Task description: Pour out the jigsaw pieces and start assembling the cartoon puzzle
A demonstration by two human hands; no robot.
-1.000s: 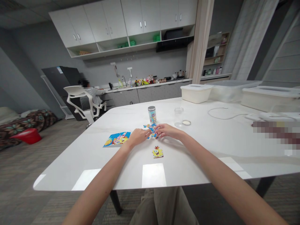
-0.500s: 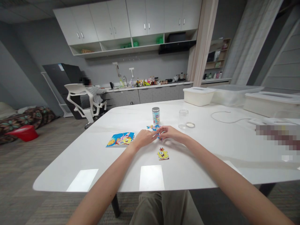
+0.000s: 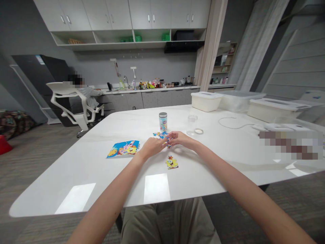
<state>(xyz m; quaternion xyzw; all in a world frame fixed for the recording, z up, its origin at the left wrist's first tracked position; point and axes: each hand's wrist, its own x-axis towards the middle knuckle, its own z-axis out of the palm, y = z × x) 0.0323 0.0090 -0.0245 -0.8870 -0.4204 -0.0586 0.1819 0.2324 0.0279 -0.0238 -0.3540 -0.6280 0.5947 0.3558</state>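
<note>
Loose jigsaw puzzle pieces (image 3: 161,135) lie in a small blue and multicoloured heap, partly covered by my fingers. My left hand (image 3: 153,146) reaches into the heap's near side with its fingers close together; what they grip is hidden. From the other side, my right hand (image 3: 180,139) curls its fingers and thumb around a puzzle piece, only partly visible. Closer to me lies a joined yellow cartoon section (image 3: 172,163) with a reddish piece at its top. Left of my hands is a picture sheet (image 3: 123,149) with the cartoon figures.
Behind the heap stands a printed can (image 3: 163,122) with a silver lid. A clear jar (image 3: 192,124) and a round lid (image 3: 198,131) are to its right. Storage boxes (image 3: 206,102) and a cable (image 3: 235,127) occupy the right side. A person sits on a white chair (image 3: 67,98) far left.
My view has turned slightly right, so everything appears shifted left. Both hands stay at the heap, and the right fingers have drawn a little closer to the left hand.
</note>
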